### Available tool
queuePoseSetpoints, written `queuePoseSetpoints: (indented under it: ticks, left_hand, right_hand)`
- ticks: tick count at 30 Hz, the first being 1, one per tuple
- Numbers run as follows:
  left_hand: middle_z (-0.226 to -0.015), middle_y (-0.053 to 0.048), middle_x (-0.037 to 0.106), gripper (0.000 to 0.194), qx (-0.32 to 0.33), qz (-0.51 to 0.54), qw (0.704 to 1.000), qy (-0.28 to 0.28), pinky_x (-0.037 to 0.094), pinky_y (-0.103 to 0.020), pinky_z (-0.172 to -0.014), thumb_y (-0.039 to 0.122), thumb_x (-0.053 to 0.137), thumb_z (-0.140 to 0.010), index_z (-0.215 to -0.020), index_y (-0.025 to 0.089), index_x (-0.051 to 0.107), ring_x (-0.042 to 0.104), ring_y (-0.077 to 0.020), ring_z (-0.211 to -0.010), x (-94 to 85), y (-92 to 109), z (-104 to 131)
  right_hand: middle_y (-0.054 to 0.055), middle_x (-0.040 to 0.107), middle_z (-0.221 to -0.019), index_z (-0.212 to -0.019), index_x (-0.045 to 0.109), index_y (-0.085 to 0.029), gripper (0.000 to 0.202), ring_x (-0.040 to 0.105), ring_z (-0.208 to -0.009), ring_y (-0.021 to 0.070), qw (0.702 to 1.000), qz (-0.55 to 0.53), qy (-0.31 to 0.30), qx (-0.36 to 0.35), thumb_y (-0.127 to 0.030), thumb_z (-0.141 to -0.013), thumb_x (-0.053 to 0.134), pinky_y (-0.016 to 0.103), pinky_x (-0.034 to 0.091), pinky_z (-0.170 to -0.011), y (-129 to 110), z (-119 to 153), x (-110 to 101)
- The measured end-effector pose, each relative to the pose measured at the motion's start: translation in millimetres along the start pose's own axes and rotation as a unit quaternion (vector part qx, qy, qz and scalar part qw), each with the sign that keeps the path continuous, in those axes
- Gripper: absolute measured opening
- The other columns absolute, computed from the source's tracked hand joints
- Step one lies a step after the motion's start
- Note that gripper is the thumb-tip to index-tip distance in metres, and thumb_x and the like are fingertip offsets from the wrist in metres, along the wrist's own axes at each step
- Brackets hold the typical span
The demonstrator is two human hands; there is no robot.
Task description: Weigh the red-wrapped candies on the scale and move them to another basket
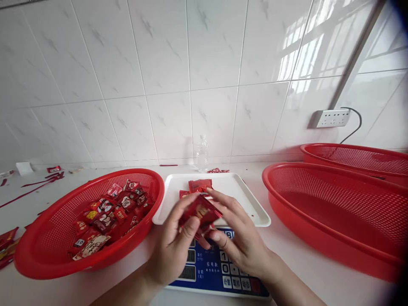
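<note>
Between both hands, over the front of a scale, are red shiny snack packets (204, 210), tilted, with gold print on the top one. My left hand (174, 238) grips them from the left, thumb pressed on the front. My right hand (240, 233) curves round their right edge, fingers at the top and thumb below. Just behind the hands, more red packets (200, 185) lie on the scale's white tray (245, 195). Below the hands, the blue keypad panel (207, 282) of the scale shows, partly covered by them.
On the left stands a red plastic basket (41, 250) with several mixed red packets (105, 216). Two red baskets, a nearer one (306, 229) and a farther one (350, 148), are at right. A clear bottle (202, 153) stands by the wall, and a socket strip (331, 118) hangs above.
</note>
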State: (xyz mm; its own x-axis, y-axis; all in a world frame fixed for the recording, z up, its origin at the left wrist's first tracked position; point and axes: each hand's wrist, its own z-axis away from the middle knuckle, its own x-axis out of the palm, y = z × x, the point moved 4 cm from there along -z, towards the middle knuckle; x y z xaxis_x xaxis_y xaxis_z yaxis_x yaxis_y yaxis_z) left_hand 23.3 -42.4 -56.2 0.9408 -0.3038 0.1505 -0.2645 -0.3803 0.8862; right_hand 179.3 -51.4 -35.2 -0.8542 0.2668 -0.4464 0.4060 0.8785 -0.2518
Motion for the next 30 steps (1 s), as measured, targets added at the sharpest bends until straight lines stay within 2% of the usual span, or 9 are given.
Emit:
queuePoseSetpoints:
  ticks: [2, 4, 7, 9, 13, 18, 21, 27, 30]
  left_hand:
    - [-0.117, -0.007, 0.065, 0.042, 0.036, -0.008, 0.997, 0.071, 0.059, -0.027, -0.052, 0.042, 0.056, -0.093, -0.133, 0.033, 0.050, 0.069, -0.0192, -0.080, -19.6, 5.4, -4.2]
    - [-0.115, -0.007, 0.065, 0.043, 0.076, -0.034, 0.983, 0.162, 0.060, -0.028, -0.059, 0.044, 0.056, -0.092, -0.134, 0.032, 0.049, 0.069, -0.0196, -0.085, -40.5, 9.6, -8.9]
    - [-0.122, -0.007, 0.063, 0.040, 0.113, -0.105, 0.956, 0.248, 0.057, -0.034, -0.083, 0.046, 0.056, -0.092, -0.128, 0.029, 0.055, 0.062, -0.0230, -0.108, -62.6, 10.6, -13.9]
    - [-0.124, -0.007, 0.062, 0.038, 0.119, -0.147, 0.946, 0.262, 0.052, -0.036, -0.094, 0.048, 0.054, -0.092, -0.124, 0.028, 0.059, 0.057, -0.0244, -0.118, -69.2, 8.1, -15.6]
    - [-0.122, -0.005, 0.064, 0.036, 0.126, -0.184, 0.939, 0.262, 0.047, -0.036, -0.100, 0.050, 0.049, -0.094, -0.117, 0.026, 0.064, 0.057, -0.0238, -0.118, -72.7, 4.8, -15.7]
    - [-0.119, -0.003, 0.066, 0.032, 0.135, -0.185, 0.944, 0.238, 0.043, -0.035, -0.103, 0.049, 0.050, -0.094, -0.113, 0.028, 0.066, 0.058, -0.0216, -0.115, -74.4, 6.5, -16.9]
    - [-0.121, -0.002, 0.065, 0.033, 0.125, -0.167, 0.946, 0.248, 0.042, -0.035, -0.103, 0.049, 0.050, -0.094, -0.115, 0.028, 0.065, 0.056, -0.0218, -0.116, -78.8, 6.7, -19.2]
    - [-0.120, -0.003, 0.065, 0.034, 0.126, -0.157, 0.943, 0.264, 0.044, -0.034, -0.100, 0.049, 0.049, -0.095, -0.115, 0.027, 0.064, 0.057, -0.0221, -0.115, -81.2, 6.4, -21.1]
    - [-0.119, -0.003, 0.065, 0.034, 0.130, -0.165, 0.941, 0.266, 0.044, -0.034, -0.099, 0.050, 0.049, -0.095, -0.115, 0.027, 0.064, 0.057, -0.0216, -0.115, -79.5, 7.5, -19.2]
  right_hand:
    - [0.011, 0.059, -0.130, -0.134, 0.047, -0.028, 0.039, 0.060, -0.111, 0.0232, 0.995, 0.030, 0.062, 0.069, -0.034, -0.095, 0.049, 0.040, 0.054, -0.084, 13.7, 2.4, -8.7]
    - [0.009, 0.068, -0.113, -0.124, 0.055, -0.026, 0.031, 0.066, -0.096, 0.0214, 0.976, 0.077, 0.105, 0.176, -0.034, -0.094, 0.049, 0.038, 0.056, -0.076, 31.5, 5.3, -17.4]
    - [0.013, 0.071, -0.108, -0.116, 0.062, -0.019, 0.035, 0.067, -0.095, 0.0243, 0.944, 0.149, 0.022, 0.294, -0.040, -0.094, 0.044, 0.041, 0.056, -0.075, 51.6, 5.6, -16.5]
    - [0.014, 0.069, -0.115, -0.118, 0.063, -0.018, 0.038, 0.064, -0.105, 0.0273, 0.934, 0.167, -0.067, 0.308, -0.039, -0.092, 0.047, 0.045, 0.054, -0.083, 55.1, 2.0, -8.7]
    - [0.008, 0.069, -0.121, -0.115, 0.067, -0.025, 0.033, 0.061, -0.114, 0.0264, 0.925, 0.166, -0.193, 0.282, -0.026, -0.085, 0.054, 0.042, 0.051, -0.092, 47.3, -9.8, 9.1]
    - [0.009, 0.072, -0.114, -0.111, 0.069, -0.023, 0.032, 0.065, -0.105, 0.0260, 0.909, 0.193, -0.240, 0.280, -0.021, -0.084, 0.052, 0.039, 0.051, -0.088, 49.9, -18.4, 13.3]
    - [0.011, 0.073, -0.105, -0.103, 0.071, -0.020, 0.030, 0.067, -0.095, 0.0254, 0.904, 0.231, -0.202, 0.297, -0.026, -0.088, 0.045, 0.038, 0.051, -0.082, 63.7, -17.0, -9.4]
    - [0.009, 0.066, -0.069, -0.062, 0.060, -0.024, 0.026, 0.060, -0.069, 0.0258, 0.887, 0.296, -0.039, 0.352, -0.036, -0.083, 0.051, 0.038, 0.043, -0.062, 83.7, -3.7, -107.0]
    - [0.006, 0.053, -0.049, -0.047, 0.050, -0.026, 0.036, 0.058, -0.060, 0.0256, 0.893, 0.253, 0.062, 0.368, -0.041, -0.077, 0.063, 0.036, 0.038, -0.055, 85.9, 3.9, -140.4]
